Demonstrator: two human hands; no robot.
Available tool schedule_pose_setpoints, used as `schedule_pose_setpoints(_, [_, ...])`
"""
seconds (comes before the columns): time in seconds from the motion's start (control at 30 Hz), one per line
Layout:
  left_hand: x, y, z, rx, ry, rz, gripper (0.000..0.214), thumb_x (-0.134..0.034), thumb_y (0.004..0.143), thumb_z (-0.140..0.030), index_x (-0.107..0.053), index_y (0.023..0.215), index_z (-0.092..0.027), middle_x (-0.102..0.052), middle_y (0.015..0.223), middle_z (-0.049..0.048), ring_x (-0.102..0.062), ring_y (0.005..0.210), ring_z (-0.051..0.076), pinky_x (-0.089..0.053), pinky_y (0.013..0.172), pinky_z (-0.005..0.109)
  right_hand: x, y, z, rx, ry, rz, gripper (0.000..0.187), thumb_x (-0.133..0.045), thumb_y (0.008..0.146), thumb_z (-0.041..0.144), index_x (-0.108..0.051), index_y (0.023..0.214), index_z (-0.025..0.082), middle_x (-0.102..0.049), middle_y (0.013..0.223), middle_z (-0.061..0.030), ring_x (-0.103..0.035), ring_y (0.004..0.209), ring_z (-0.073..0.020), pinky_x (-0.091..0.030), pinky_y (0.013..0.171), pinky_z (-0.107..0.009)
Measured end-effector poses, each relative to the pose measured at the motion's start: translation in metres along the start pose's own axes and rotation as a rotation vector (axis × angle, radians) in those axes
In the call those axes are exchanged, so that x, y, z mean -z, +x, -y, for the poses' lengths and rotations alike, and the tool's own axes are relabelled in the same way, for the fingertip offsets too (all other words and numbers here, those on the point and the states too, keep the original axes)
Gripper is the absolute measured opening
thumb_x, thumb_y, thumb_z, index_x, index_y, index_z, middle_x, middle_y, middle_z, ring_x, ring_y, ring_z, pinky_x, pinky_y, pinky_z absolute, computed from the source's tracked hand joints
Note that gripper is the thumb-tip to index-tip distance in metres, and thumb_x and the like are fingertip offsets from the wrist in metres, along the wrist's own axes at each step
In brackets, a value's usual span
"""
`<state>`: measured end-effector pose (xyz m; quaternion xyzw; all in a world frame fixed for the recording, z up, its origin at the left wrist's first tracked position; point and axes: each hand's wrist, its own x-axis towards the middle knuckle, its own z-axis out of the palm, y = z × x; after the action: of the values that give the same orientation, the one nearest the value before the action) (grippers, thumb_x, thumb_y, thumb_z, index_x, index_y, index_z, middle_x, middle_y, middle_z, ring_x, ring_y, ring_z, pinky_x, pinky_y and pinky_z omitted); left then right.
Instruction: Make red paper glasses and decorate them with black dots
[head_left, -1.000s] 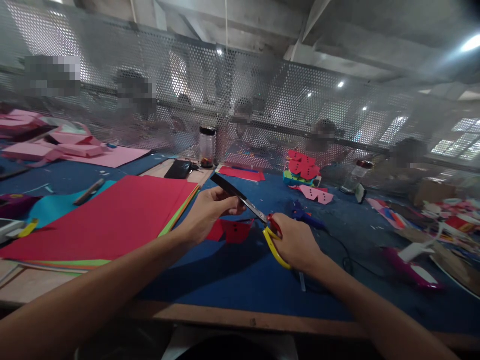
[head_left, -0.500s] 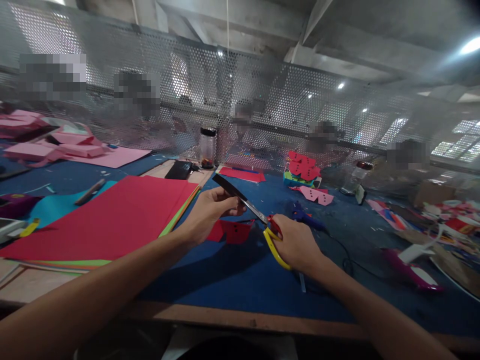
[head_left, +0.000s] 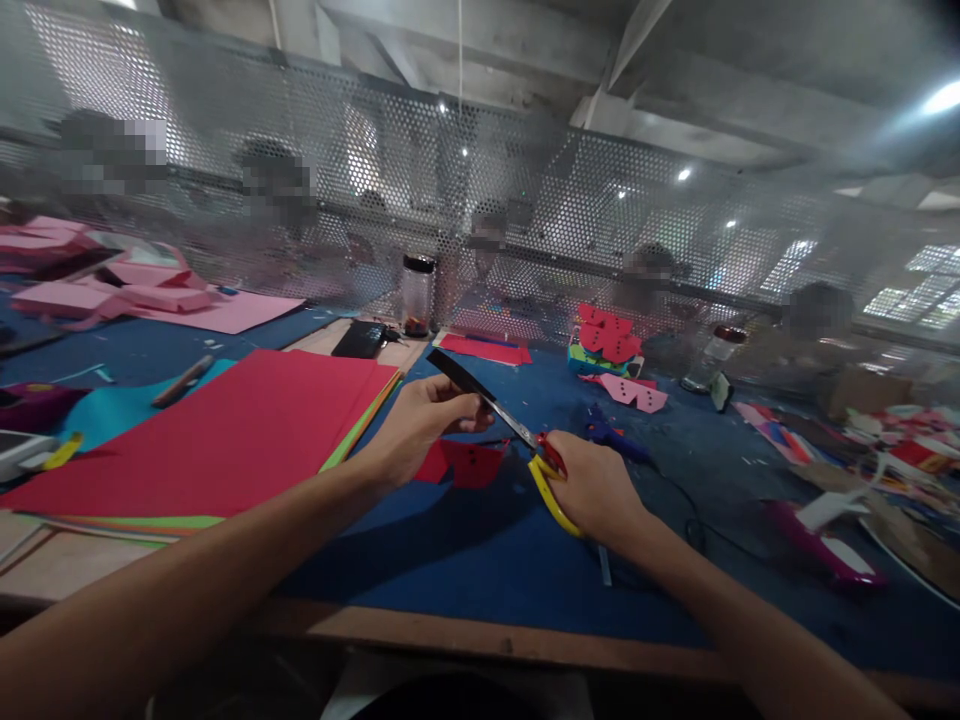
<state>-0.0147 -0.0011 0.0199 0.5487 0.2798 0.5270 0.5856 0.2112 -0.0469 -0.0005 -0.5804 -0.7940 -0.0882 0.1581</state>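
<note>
The left hand (head_left: 412, 428) pinches a black strip (head_left: 454, 372) between thumb and fingertips, above the middle of the desk (head_left: 465, 580), nearer its front edge than the screen (head_left: 517, 200) along its back. Holding the strip up off the surface probably gives the blades room, and the grip seems meant to steady it. The right hand (head_left: 592, 480) is curled around the handles of the scissors (head_left: 519, 429), whose yellow loop hangs below it; their metal points up and leftward to meet the strip. Where the strip ends and the blade begins is hard to make out against the fingers, so the blades' gap is uncertain.

Just beneath the left hand lies a red dotted piece (head_left: 476, 466), perhaps put there to be within easy reach. The stack of coloured sheets (head_left: 247, 430), red on top, lies toward the desk's left front corner, apparently set aside so that the middle has room. Toward the back edge, more red dotted pieces (head_left: 607, 335) rest on a small box (head_left: 581, 362), likely grouped to keep them together. A blue glue gun (head_left: 619, 440) lies beyond the right hand.
</note>
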Motion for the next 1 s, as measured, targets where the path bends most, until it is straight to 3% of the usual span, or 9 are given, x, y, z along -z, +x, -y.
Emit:
schedule_pose_setpoints(0.27, [-0.0014, 0.0011, -0.0002, 0.017, -0.006, -0.03, 0.008, -0.072, 0.073, -0.02, -0.068, 0.077, -0.014, -0.068, 0.076, 0.0046, -0.063, 0.067, 0.014, -0.052, 0.068, 0.032, 0.0, -0.0003, -0.0002, -0.001, -0.007, 0.007, 0.014, -0.051, 0.09, 0.033, -0.055, 0.083, 0.021, -0.068, 0.082, -0.0021, -0.061, 0.072, -0.0159, -0.022, 0.059, -0.028])
schedule_pose_setpoints(0.5, [0.003, 0.0016, 0.0018, -0.026, 0.044, -0.108, 0.014, -0.071, 0.078, -0.026, -0.067, 0.086, -0.016, -0.069, 0.082, 0.0043, -0.064, 0.072, 0.014, -0.054, 0.069, 0.029, -0.0012, 0.001, -0.0006, -0.017, 0.004, 0.035, 0.015, -0.051, 0.091, 0.032, -0.053, 0.081, 0.021, -0.067, 0.081, -0.0011, -0.061, 0.071, -0.0154, -0.022, 0.058, -0.028])
schedule_pose_setpoints(1.0, [0.0042, 0.0028, 0.002, -0.066, 0.049, -0.108, 0.013, -0.072, 0.078, -0.026, -0.069, 0.086, -0.016, -0.07, 0.085, 0.0032, -0.063, 0.072, 0.012, -0.053, 0.069, 0.026, -0.0054, 0.0017, -0.0027, 0.003, 0.029, 0.052, 0.014, -0.049, 0.092, 0.034, -0.053, 0.087, 0.021, -0.066, 0.085, -0.0013, -0.06, 0.072, -0.0156, -0.021, 0.058, -0.027])
